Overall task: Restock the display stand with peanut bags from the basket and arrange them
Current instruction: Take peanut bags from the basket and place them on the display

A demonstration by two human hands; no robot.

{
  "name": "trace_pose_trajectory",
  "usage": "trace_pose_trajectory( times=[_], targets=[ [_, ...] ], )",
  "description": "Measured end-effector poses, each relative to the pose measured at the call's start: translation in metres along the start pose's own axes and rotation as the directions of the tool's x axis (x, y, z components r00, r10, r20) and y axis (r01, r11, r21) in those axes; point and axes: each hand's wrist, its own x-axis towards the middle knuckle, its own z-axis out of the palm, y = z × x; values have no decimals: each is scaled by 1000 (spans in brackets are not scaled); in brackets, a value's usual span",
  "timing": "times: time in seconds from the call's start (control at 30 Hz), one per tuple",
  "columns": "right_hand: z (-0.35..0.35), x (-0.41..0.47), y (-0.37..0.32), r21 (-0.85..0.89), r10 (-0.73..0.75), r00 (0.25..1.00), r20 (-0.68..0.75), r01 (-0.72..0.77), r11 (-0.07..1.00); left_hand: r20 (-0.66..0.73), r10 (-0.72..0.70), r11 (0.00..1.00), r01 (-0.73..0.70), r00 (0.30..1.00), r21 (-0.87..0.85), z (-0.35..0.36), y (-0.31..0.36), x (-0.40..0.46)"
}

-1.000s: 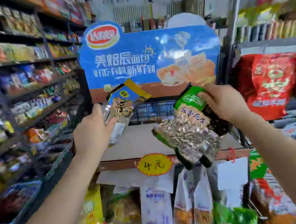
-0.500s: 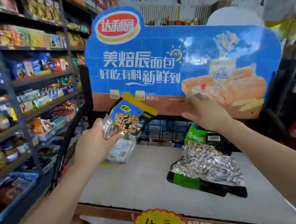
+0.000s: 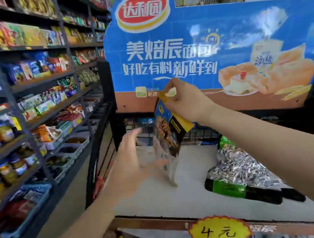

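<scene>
In the head view, the right hand [image 3: 184,100] pinched the top corner of a blue and yellow peanut bag [image 3: 170,129] between thumb and fingertips, near the centre of the frame, so the bag hung down with its clear lower part just over the pale shelf [image 3: 162,196] of the display stand. The left hand [image 3: 133,162] was blurred, fingers spread and holding nothing, just left of the bag's lower half; whether it touched the film could not be told. The bag looked light and soft, a thin, slick plastic pouch with loose contents that would shift and sag, so the flat sealed top strip seemed the surest place to grip, with a second hand under the belly to steady it. Its upper part was blue with a yellow band and a dark printed panel; the bottom was see-through and smeared by motion. At the right of the frame a second green and silver peanut bag [image 3: 241,175] lay flat on the shelf, crinkled and shiny, well apart from the hanging one. A yellow price tag [image 3: 220,232] sat on the front edge at lower centre.
</scene>
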Motion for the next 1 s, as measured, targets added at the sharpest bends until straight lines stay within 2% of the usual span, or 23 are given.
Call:
trace_pose_trajectory(
  times=[0.07, 0.13, 0.2, 0.3, 0.4, 0.47, 0.53, 0.6, 0.63, 0.7, 0.77, 0.83, 0.9, 0.97, 1.0],
  targets=[
    [7, 2, -14, 137, 163, 986, 24, -165, 977, 145, -64, 996, 72, 987, -53, 10, -5, -22],
    [14, 5, -32, 228, 264, 964, 12, -260, 938, 193, -84, 996, 86, 978, -3, 17, -10, -36],
    [22, 15, -38, 271, 314, 948, -58, -287, 919, 171, -103, 992, 113, 980, -50, 17, -16, -33],
    [30, 29, -36, 404, 427, 900, -89, -359, 841, 102, -118, 986, 128, 988, -102, 10, -29, -17],
    [37, 33, -29, 571, 494, 869, -29, -391, 722, 16, -173, 964, 173, 985, -201, 0, -40, -5],
    [44, 33, -27, 624, 475, 879, 49, -398, 672, 9, -199, 943, 194, 980, -271, -4, -42, 3],
    [54, 37, -27, 516, 416, 906, 77, -393, 761, -3, -225, 954, 220, 974, -202, -4, -48, 13],
    [60, 44, -27, 225, 347, 937, -33, -331, 916, -54, -253, 967, 252, 966, -35, -3, -59, 23],
    [63, 49, -27, 53, 305, 947, -106, -300, 952, -81, -246, 966, 251, 966, 63, -2, -64, 27],
    [68, 57, -27, -187, 253, 944, -214, -294, 937, -108, -230, 948, 248, 967, 201, 0, -70, 33],
    [73, 65, -24, -331, 230, 933, -278, -317, 889, -127, -249, 942, 270, 960, 200, 0, -69, 39],
    [74, 67, -16, -369, 208, 934, -290, -310, 876, -166, -262, 940, 291, 951, 178, 0, -63, 41],
    [62, 59, -3, -330, 160, 951, -265, -246, 911, -212, -192, 939, 242, 958, 245, 4, -55, 36],
    [40, 39, 18, -307, 113, 957, -266, -195, 931, -170, -88, 959, 130, 982, 252, 15, -38, 27],
    [27, 26, 33, -327, 98, 959, -267, -186, 927, -99, -68, 976, 86, 993, 198, 23, -26, 22]
  ],
)
